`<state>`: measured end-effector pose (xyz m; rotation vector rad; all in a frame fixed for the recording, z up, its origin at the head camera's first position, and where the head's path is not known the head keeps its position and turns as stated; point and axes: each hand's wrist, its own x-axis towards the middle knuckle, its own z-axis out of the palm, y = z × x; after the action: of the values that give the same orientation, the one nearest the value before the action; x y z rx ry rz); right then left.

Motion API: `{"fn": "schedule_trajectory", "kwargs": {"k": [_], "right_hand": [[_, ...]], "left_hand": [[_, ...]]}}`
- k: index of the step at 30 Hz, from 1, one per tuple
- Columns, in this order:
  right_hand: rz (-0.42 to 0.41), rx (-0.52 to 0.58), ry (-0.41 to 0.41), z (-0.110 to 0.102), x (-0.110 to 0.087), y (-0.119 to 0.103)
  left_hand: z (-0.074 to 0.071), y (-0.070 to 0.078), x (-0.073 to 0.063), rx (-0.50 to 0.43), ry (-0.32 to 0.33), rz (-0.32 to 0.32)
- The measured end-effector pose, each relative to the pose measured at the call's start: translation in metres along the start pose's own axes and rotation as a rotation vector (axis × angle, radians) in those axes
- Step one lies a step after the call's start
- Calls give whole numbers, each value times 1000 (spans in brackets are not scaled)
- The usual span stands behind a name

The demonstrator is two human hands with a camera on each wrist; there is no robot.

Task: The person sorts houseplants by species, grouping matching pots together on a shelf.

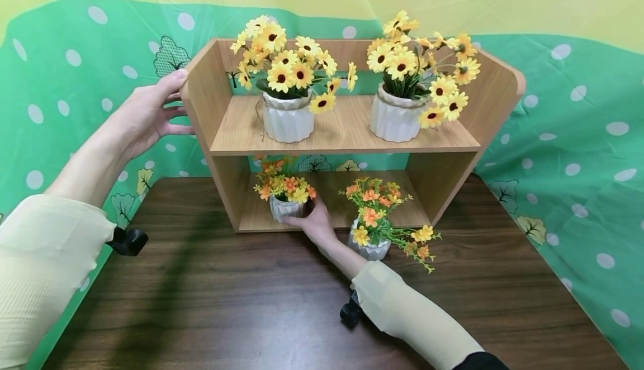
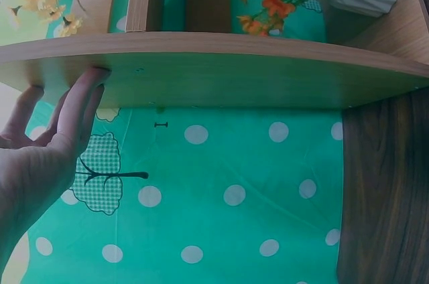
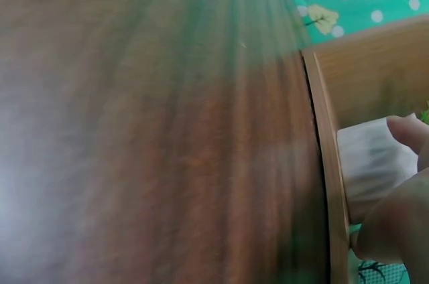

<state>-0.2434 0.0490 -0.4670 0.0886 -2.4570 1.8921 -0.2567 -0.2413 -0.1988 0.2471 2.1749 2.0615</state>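
Note:
My left hand [image 1: 151,110] touches the outer face of the left side panel of a wooden two-tier shelf [image 1: 347,146]; in the left wrist view its fingertips [image 2: 97,76] press the panel. My right hand [image 1: 317,222] reaches into the lower tier and grips a white ribbed pot [image 1: 284,209] of orange and yellow flowers near the tier's left end. In the right wrist view the fingers lie around that white pot [image 3: 375,163], partly cut off by the frame. Another pot [image 1: 369,241] of orange flowers stands at the shelf's front, right of my right hand, partly behind my forearm.
On the upper tier stand two white pots of yellow daisies, a left one [image 1: 288,117] and a right one [image 1: 396,114]. Under the shelf is a dark wooden table [image 1: 241,303]. A green dotted cloth [image 1: 578,135] hangs behind and beside it.

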Motion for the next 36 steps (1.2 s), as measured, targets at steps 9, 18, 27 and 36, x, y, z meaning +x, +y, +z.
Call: {"fn": "schedule_trajectory", "kwargs": {"k": [9,18,27,36], "right_hand": [[-37,83,-67,-7,-14,4],[-47,29,-127,-21,-34,4],[-3,23,-196,-37,-56,4],[-51,27,-354,-55,-70,7]], "left_hand": [[-1,-1,1,19,17,-3],[0,-1,1,15,21,-6],[1,0,1,4,19,-4],[0,0,1,10,12,-3]]}}
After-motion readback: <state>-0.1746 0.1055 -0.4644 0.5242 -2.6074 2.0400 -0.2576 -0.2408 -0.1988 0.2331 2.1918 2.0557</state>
